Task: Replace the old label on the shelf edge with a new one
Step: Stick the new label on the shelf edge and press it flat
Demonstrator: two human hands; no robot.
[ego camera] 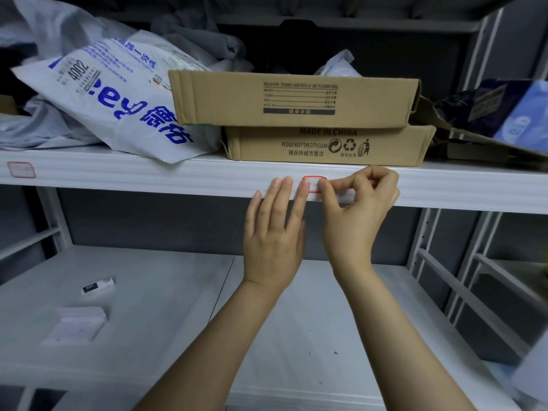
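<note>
Below the shelf edge [148, 173], off to its left, a white pad [77, 323] and a small black-tagged slip [98, 286] lie on the lower shelf [178, 307]. At the edge itself, the left hand [274, 232] lays straight fingers flat, touching the red-bordered label [312, 181] stuck there. The right hand [355, 209] has its grip pinched on the label's right end. Above the edge sit two stacked cardboard boxes [296, 96] and a white bag [118, 108].
</note>
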